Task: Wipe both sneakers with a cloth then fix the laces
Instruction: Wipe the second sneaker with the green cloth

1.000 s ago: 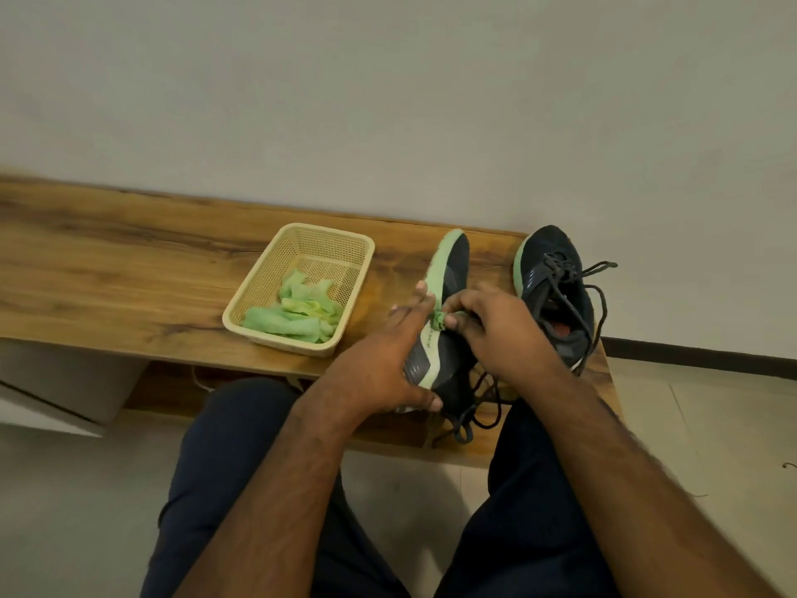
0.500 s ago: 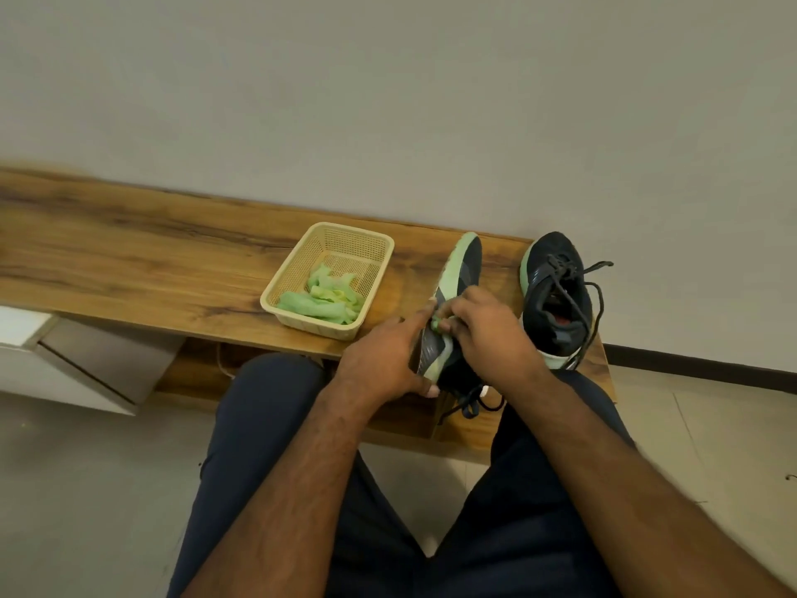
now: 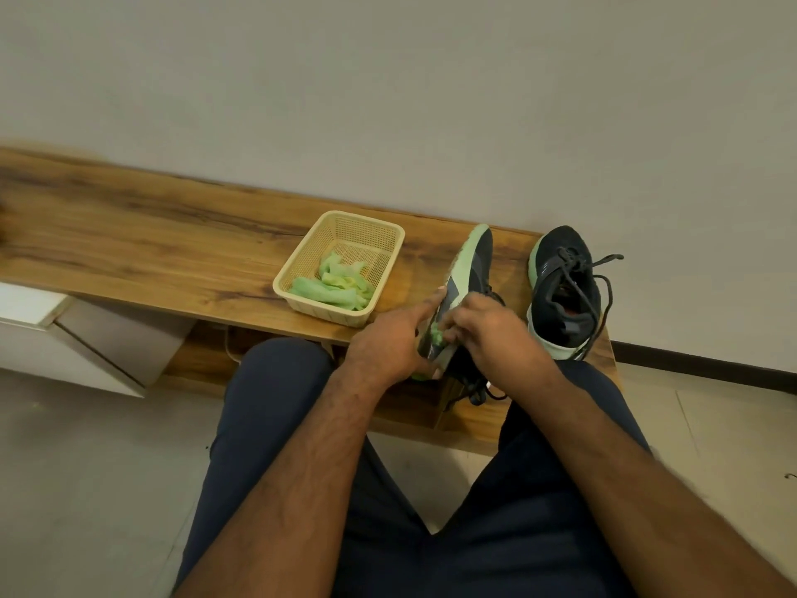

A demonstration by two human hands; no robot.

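Wiping with a small crumpled green cloth (image 3: 436,335) pinched in the right hand (image 3: 487,334), while the left hand (image 3: 390,345) grips the black, green-soled sneaker (image 3: 468,287) tipped on its side at the wooden bench (image 3: 151,248) edge, risks it slipping off (its laces dangle). Two sneakers; the second (image 3: 565,291) stands upright nearby. One cream mesh basket (image 3: 366,228) holds several green cloths (image 3: 332,284).

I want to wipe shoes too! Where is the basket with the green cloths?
In the head view the basket sits on the wooden bench near the wall, just left of the tilted sneaker that the hands are holding.
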